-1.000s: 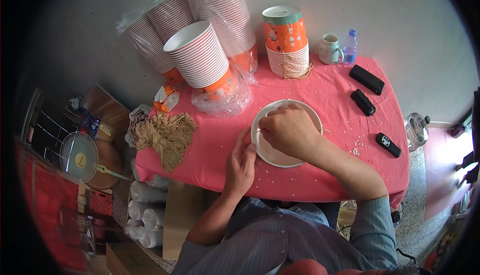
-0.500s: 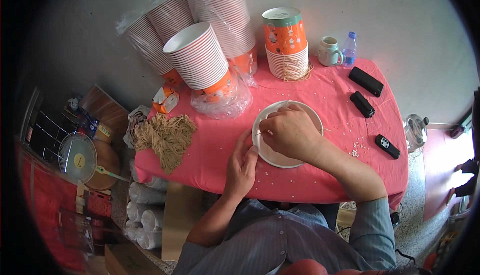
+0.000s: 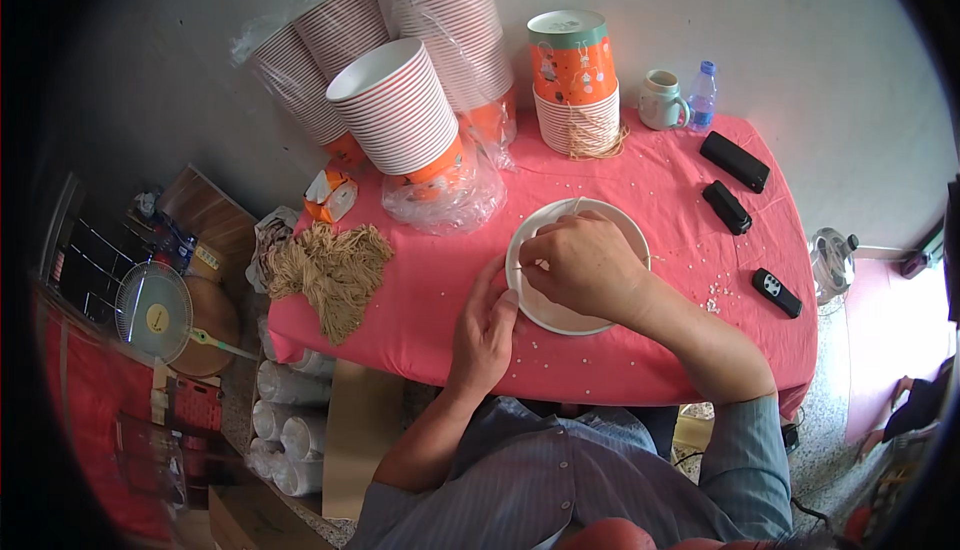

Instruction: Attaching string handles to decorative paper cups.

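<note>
A round white paper tub (image 3: pixel 640 238) sits in front of me on the pink tablecloth. My left hand (image 3: pixel 484 335) cups its left side, fingers stretched along the wall and thumb near the rim. Over the tub's opening, my right hand (image 3: pixel 585 262) is closed in a pinch. A thin tan cord (image 3: pixel 517 268) sticks out at its fingertips; a short bit of cord also shows by the far rim. The palm and wrist hide much of the tub's inside. At the left lies a heap of tan cords (image 3: pixel 335 275).
Nested paper buckets (image 3: pixel 395 110) lean at the back left in plastic film. Another stack (image 3: pixel 575 80) stands behind the tub, beside a mug (image 3: pixel 662 100) and a bottle (image 3: pixel 703 100). Three black objects, among them a remote (image 3: pixel 776 293), lie right. White bits (image 3: pixel 713 300) dot the cloth.
My hands and the tub keep nearly the same pose, with only a slight shift of the whole view. At the far right edge, another person's dark shape and hand have moved lower.
</note>
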### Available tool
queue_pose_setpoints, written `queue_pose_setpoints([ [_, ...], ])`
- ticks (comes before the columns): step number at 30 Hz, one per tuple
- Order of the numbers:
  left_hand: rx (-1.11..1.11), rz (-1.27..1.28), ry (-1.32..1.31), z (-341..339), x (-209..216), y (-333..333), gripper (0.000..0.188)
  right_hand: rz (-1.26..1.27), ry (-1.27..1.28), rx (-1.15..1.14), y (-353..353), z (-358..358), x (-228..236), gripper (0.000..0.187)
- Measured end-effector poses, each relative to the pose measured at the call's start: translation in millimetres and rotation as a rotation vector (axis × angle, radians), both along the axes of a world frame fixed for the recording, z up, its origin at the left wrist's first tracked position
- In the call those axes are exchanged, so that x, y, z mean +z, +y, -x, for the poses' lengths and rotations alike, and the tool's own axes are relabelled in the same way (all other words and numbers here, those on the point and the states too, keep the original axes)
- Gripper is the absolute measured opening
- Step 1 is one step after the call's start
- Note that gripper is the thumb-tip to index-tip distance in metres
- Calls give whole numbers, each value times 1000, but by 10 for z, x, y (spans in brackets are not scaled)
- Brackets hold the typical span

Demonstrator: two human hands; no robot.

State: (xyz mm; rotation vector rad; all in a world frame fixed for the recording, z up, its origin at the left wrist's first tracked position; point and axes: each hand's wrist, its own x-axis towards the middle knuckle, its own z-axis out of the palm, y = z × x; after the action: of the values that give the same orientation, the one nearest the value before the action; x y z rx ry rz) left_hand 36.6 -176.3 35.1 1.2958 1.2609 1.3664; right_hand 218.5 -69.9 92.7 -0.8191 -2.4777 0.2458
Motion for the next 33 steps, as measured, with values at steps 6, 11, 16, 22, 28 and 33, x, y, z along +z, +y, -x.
queue_pose_setpoints([
  [6, -14, 12, 36, 8, 59, -6, 47, 24, -20, -18, 3, 19, -5, 15],
  [11, -29, 1, 27, 146, -43, 42, 40, 13, -11, -40, 11, 38, -65, 15],
  [16, 111, -177, 313, 202, -80, 216, 29, -6, -25, -74, -11, 53, -28, 16],
  [22, 156, -196, 477, 254, -62, 302, 24, -53, -32, -93, 0, 86, -57, 16],
  [28, 138, -245, 382, 256, -146, 341, 28, 4, -32, -117, -9, 108, 0, 16],
  [33, 136, -253, 388, 266, -118, 337, 29, 31, -76, -115, 6, 137, 13, 17],
])
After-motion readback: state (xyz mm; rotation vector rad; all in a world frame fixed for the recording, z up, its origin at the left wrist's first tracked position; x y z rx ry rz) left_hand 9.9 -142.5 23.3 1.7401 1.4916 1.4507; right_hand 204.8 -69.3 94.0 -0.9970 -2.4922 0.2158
